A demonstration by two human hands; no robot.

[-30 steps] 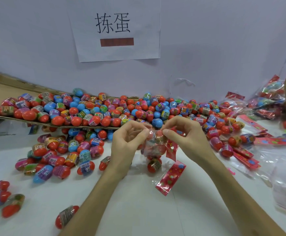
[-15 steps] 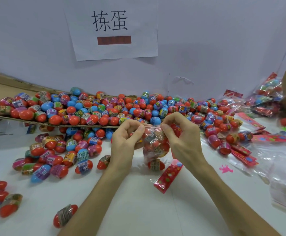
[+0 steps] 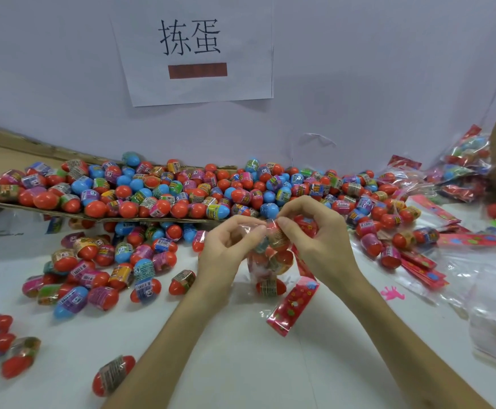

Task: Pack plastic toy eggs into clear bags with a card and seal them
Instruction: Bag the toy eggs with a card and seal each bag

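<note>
Eggs [image 3: 181, 199] heaped on cardboard [image 3: 4, 154] crowd close behind; left hand [image 3: 226, 252] and right hand [image 3: 323, 246] pinch the top of a filled clear bag [image 3: 270, 258]; red card [image 3: 292, 308] lies just beside.

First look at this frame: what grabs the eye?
A heap of toy eggs, mostly red and blue, covers a cardboard sheet at the back and the table before it. At centre, the left hand and right hand pinch the top of a clear bag holding eggs.
</note>
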